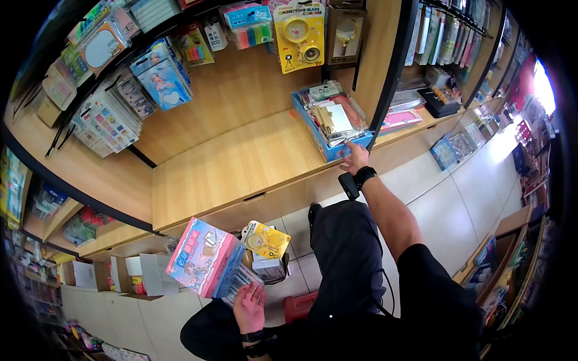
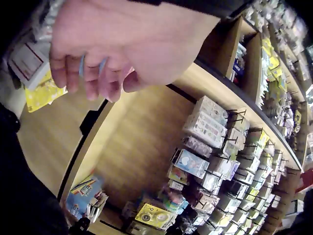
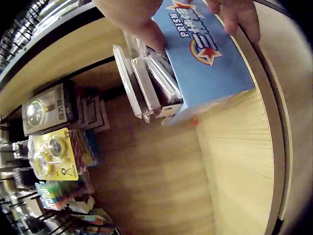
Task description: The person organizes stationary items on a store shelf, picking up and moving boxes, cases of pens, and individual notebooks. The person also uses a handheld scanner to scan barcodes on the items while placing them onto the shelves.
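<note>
On the wooden shelf, a blue open-topped box point(image 1: 328, 147) holds flat packaged goods. My right hand point(image 1: 356, 157) grips its near wall; in the right wrist view the thumb lies over the rim and the fingers lie against the blue printed face point(image 3: 210, 54). Low in front of me, a pink-and-blue display box point(image 1: 201, 256) stands tilted, with clear packets point(image 1: 244, 283) at its right side. Beside those packets is my left hand point(image 1: 248, 310), palm up with fingers loosely bent. The left wrist view shows the palm point(image 2: 127, 44) with nothing gripped in it.
Yellow magnifying-glass card point(image 1: 265, 239) lies on a carton point(image 1: 271, 268) near the left hand. Hooks above the shelf point(image 1: 241, 174) carry hanging packs point(image 1: 162, 75). A dark upright post point(image 1: 394, 66) rises beside the blue box. Open cartons point(image 1: 147, 274) stand on the tiled floor at left.
</note>
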A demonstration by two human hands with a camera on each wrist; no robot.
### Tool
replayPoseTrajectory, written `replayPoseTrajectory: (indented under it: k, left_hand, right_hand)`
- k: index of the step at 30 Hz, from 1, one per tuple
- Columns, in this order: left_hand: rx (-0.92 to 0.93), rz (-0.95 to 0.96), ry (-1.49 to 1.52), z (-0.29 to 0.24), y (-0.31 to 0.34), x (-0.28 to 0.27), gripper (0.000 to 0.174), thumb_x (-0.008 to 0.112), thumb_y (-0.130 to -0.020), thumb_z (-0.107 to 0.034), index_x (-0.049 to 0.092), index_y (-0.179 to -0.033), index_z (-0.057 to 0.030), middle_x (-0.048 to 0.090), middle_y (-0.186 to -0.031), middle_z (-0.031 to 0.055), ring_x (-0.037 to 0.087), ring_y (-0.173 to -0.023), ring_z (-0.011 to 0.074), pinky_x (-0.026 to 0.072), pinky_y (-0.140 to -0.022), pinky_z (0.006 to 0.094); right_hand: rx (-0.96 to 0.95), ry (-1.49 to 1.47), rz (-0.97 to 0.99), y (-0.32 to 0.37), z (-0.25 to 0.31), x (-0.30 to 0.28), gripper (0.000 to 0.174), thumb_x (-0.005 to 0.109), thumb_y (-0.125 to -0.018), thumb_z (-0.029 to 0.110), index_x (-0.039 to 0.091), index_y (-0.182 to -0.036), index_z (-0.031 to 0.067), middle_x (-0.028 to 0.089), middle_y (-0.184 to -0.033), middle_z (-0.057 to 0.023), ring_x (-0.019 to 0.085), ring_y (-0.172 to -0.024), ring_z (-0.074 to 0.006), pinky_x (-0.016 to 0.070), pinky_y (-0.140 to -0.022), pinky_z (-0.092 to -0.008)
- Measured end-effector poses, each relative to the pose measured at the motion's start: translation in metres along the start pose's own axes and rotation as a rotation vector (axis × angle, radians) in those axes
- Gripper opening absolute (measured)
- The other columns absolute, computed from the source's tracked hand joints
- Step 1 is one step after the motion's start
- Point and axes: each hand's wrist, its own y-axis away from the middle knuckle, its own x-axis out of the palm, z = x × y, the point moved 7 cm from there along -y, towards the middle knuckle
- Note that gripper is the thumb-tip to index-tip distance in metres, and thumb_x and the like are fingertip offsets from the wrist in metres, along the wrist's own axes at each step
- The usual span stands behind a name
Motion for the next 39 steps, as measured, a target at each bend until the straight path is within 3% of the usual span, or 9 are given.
replayPoseTrajectory:
  k: [4, 13, 23, 26, 28, 31, 36, 38, 39]
  left_hand:
    - [-0.009, -0.003, 0.002, 0.003, -0.001, -0.001, 0.018, 0.060, -0.080, -0.027, 0.056, -0.091, -0.0125, 0.058, -0.101, 0.0037, 0.054, -0.095, 0.0219, 0.0416, -0.085, 0.0372]
    - [-0.018, -0.012, 0.004, 0.009, -0.001, -0.008, 0.019, 0.060, -0.080, -0.027, 0.055, -0.091, -0.0126, 0.058, -0.100, 0.0030, 0.054, -0.094, 0.0219, 0.0424, -0.083, 0.0377]
    - [-0.040, -0.019, 0.011, 0.012, -0.005, -0.015, 0.018, 0.058, -0.081, -0.028, 0.055, -0.091, -0.0130, 0.058, -0.100, 0.0024, 0.054, -0.094, 0.0210, 0.0422, -0.083, 0.0380]
    - [-0.040, -0.014, 0.005, 0.011, -0.004, -0.012, 0.018, 0.058, -0.081, -0.028, 0.056, -0.090, -0.0131, 0.058, -0.099, 0.0024, 0.054, -0.093, 0.0211, 0.0424, -0.083, 0.0380]
    - [-0.042, -0.013, 0.008, 0.012, -0.004, -0.011, 0.018, 0.058, -0.081, -0.028, 0.056, -0.091, -0.0131, 0.058, -0.099, 0.0025, 0.054, -0.093, 0.0211, 0.0426, -0.083, 0.0380]
    - [-0.047, -0.013, 0.013, 0.014, -0.005, -0.012, 0.018, 0.059, -0.081, -0.027, 0.056, -0.091, -0.0129, 0.058, -0.099, 0.0028, 0.055, -0.093, 0.0211, 0.0429, -0.082, 0.0382]
    - [-0.057, -0.010, 0.015, 0.015, -0.006, -0.012, 0.017, 0.059, -0.081, -0.027, 0.056, -0.091, -0.0126, 0.058, -0.099, 0.0030, 0.055, -0.093, 0.0213, 0.0431, -0.083, 0.0386]
    - [-0.065, -0.009, 0.001, 0.016, -0.007, -0.012, 0.017, 0.059, -0.081, -0.027, 0.056, -0.091, -0.0130, 0.059, -0.098, 0.0027, 0.055, -0.093, 0.0214, 0.0428, -0.083, 0.0386]
    - [-0.069, -0.008, -0.004, 0.017, -0.006, -0.012, 0.017, 0.059, -0.081, -0.027, 0.056, -0.091, -0.0130, 0.059, -0.098, 0.0027, 0.055, -0.093, 0.0214, 0.0428, -0.083, 0.0386]
  right_hand:
    - [0.035, 0.051, 0.000, 0.015, 0.010, 0.003, 0.086, 0.067, -0.072, 0.025, 0.014, -0.138, 0.0188, 0.036, -0.119, -0.0112, 0.045, -0.101, -0.0328, 0.0359, -0.087, -0.0620]
    - [-0.033, 0.002, -0.019, -0.006, 0.000, 0.000, 0.061, 0.065, -0.070, 0.021, 0.029, -0.119, 0.0131, 0.046, -0.102, -0.0113, 0.057, -0.073, -0.0272, 0.0412, -0.079, -0.0531]
    - [-0.023, -0.038, -0.015, 0.003, 0.005, -0.002, 0.085, 0.068, -0.065, 0.015, 0.016, -0.133, 0.0152, 0.037, -0.111, -0.0120, 0.052, -0.074, -0.0252, 0.0385, -0.081, -0.0629]
    - [0.003, -0.007, -0.114, 0.005, 0.004, -0.008, 0.070, 0.066, -0.066, 0.014, 0.029, -0.126, 0.0139, 0.039, -0.104, -0.0105, 0.050, -0.075, -0.0255, 0.0319, -0.087, -0.0683]
    - [0.032, -0.003, -0.061, -0.006, -0.002, -0.010, 0.047, 0.064, -0.067, 0.013, 0.044, -0.110, 0.0139, 0.041, -0.099, -0.0076, 0.048, -0.075, -0.0252, 0.0252, -0.090, -0.0714]
    - [0.006, -0.134, -0.057, -0.001, -0.005, -0.008, 0.028, 0.062, -0.069, 0.014, 0.048, -0.094, 0.0146, 0.043, -0.092, -0.0051, 0.047, -0.075, -0.0249, 0.0254, -0.090, -0.0712]
    - [-0.016, -0.183, 0.052, 0.013, -0.005, -0.007, 0.025, 0.061, -0.070, 0.016, 0.048, -0.092, 0.0166, 0.043, -0.086, -0.0023, 0.047, -0.077, -0.0226, 0.0381, -0.083, -0.0606]
    - [0.022, -0.162, 0.139, 0.011, -0.007, -0.007, 0.053, 0.061, -0.067, 0.014, 0.032, -0.111, 0.0178, 0.046, -0.096, -0.0104, 0.051, -0.072, -0.0244, 0.0426, -0.070, -0.0508]
    - [0.021, -0.165, 0.133, 0.014, -0.008, -0.008, 0.053, 0.061, -0.067, 0.014, 0.032, -0.111, 0.0178, 0.046, -0.096, -0.0104, 0.051, -0.072, -0.0244, 0.0426, -0.070, -0.0508]
